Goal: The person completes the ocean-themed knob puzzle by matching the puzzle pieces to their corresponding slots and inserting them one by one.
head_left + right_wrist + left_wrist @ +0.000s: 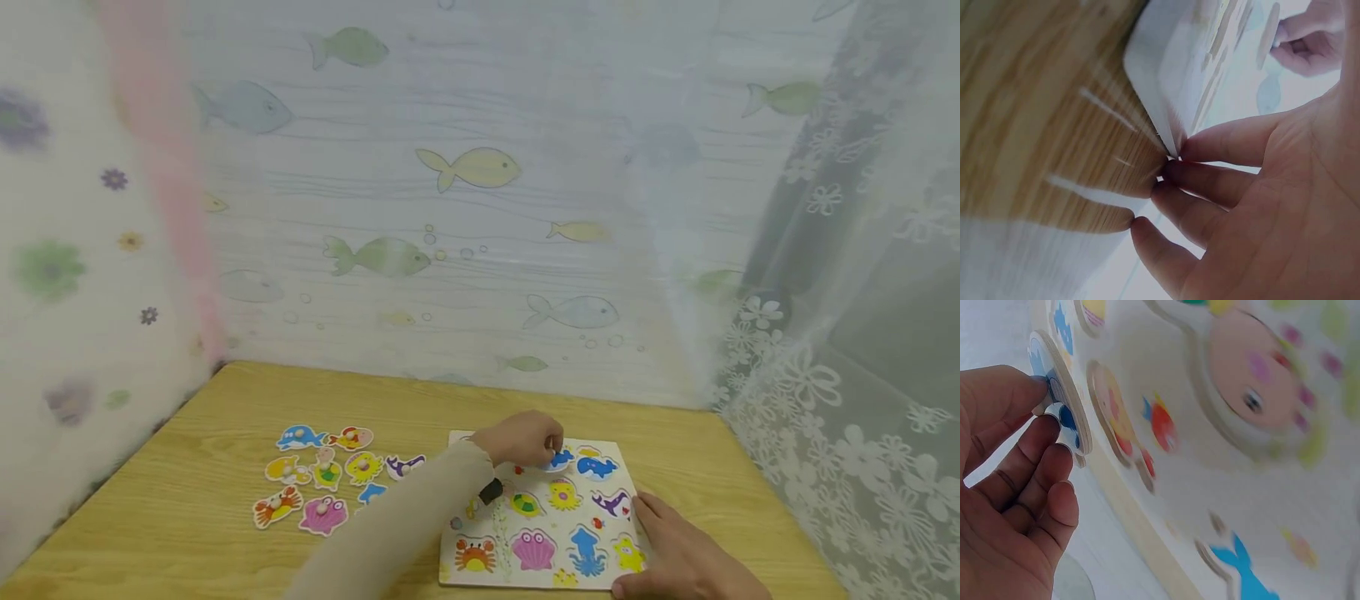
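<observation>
My left hand [525, 437] reaches over the top part of a wooden peg puzzle board [540, 517]. Between thumb and fingers it pinches a blue-and-white sea-animal puzzle piece [1057, 372], held on edge just above the board in the left wrist view. In the head view the fingers partly cover this piece [558, 461]. My right hand [686, 546] rests along the board's right edge with its fingers fairly straight; in the right wrist view the fingertips [1179, 172] touch the board's edge and the tabletop.
Several loose pieces lie on the wooden table [187, 483] left of the board, among them a crab [277, 505], a pink shell [324, 517] and a blue whale [300, 437]. My left sleeve [420, 517] hides part of the board and some pieces. A fish-patterned curtain [480, 275] hangs behind.
</observation>
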### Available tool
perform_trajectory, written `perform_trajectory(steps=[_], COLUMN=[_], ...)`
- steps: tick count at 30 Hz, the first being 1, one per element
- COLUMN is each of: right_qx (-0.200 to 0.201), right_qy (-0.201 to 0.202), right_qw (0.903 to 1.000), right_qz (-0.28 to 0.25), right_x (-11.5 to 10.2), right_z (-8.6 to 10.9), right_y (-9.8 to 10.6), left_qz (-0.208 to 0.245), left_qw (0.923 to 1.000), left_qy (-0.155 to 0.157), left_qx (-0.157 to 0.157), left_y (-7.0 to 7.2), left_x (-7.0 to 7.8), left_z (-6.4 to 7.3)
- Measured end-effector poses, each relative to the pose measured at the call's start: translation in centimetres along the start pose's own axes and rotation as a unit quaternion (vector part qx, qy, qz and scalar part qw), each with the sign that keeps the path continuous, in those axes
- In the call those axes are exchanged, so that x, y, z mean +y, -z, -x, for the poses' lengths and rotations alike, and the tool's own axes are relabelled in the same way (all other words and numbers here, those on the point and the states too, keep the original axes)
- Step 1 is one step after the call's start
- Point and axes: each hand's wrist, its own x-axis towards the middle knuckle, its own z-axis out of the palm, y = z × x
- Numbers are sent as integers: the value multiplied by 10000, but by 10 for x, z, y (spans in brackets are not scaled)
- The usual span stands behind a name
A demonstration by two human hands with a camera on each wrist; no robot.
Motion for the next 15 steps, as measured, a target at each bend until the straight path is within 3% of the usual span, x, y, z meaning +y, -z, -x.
perform_trajectory(steps=[15], right_qx=[32], right_qy=[83], right_qw=[9999], right_qz=[-51], right_x=[0], right_z=[2], right_y=[1], left_qz=[134], left_qw=[9980], left_qy=[610], left_qx=[-22], left_y=[-16], left_x=[31], left_z=[-23])
